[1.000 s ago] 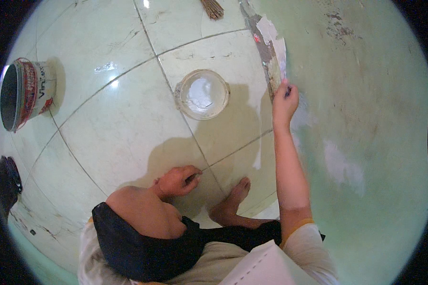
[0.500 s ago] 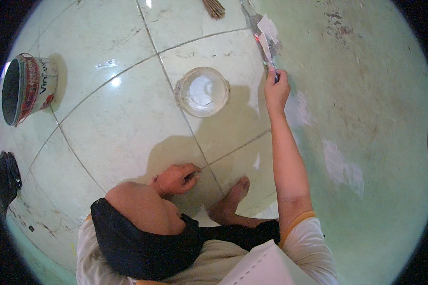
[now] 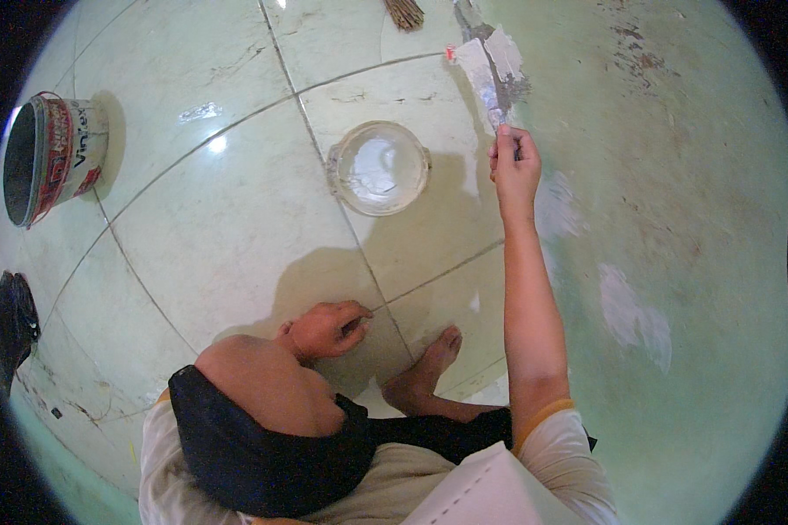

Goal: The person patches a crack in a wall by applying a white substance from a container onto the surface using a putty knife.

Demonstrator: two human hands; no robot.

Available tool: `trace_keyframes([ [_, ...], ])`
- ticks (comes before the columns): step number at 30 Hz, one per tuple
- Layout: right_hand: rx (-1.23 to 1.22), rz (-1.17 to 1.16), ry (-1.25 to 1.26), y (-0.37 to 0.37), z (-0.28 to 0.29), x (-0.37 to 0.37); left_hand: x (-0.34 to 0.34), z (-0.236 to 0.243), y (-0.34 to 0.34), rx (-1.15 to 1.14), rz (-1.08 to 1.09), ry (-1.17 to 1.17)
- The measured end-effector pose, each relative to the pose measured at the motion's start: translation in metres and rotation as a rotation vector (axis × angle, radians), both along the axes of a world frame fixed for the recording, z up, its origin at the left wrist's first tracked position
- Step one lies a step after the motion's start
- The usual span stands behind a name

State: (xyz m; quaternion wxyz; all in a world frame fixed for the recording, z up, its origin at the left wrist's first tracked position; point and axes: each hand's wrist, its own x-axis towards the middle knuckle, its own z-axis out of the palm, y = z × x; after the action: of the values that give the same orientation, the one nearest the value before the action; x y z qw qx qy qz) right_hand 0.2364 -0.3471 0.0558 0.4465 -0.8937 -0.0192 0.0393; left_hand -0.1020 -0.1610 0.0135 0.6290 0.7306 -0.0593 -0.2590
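Note:
My right hand (image 3: 517, 162) is closed round the handle of a putty knife (image 3: 475, 77) at the foot of the green wall. The knife's broad blade shows pale, with a small red spot at its far left corner. Beside the blade, a fresh white putty patch (image 3: 504, 54) covers part of a grey damaged strip. My left hand (image 3: 331, 329) hangs in front of my bent knee, its fingers loosely curled with nothing in them. Between my hands and farther off, a round translucent tub (image 3: 334, 175) with white paste inside stands on the tiled floor.
A paint bucket (image 3: 86, 144) lies at the far left, its dark mouth turned leftward. Bristles of a broom (image 3: 404, 13) show at the top edge. A black bag (image 3: 13, 319) rests at the left. White smears (image 3: 635, 315) mark the wall on the right. My bare foot (image 3: 429, 367) is near the wall.
My right hand has turned the putty knife, so its blade now shows broad side up and has swung left, off the white patch. My left hand stays where it was.

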Motion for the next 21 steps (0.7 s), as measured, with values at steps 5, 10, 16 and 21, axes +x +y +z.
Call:
trace_keyframes([
  [5,-0.049,0.079,-0.024,0.012,0.001,-0.014,0.004,0.006,0.001,-0.003,-0.007,0.038],
  [10,-0.083,0.056,-0.067,0.007,-0.006,-0.013,0.004,0.006,0.001,-0.005,-0.004,0.017],
  [16,0.061,0.018,0.033,0.019,0.058,-0.044,0.002,0.004,0.003,-0.014,0.039,-0.099],
  [21,-0.157,0.265,0.167,0.017,0.148,-0.052,0.003,-0.002,-0.002,-0.108,0.261,0.029],
])
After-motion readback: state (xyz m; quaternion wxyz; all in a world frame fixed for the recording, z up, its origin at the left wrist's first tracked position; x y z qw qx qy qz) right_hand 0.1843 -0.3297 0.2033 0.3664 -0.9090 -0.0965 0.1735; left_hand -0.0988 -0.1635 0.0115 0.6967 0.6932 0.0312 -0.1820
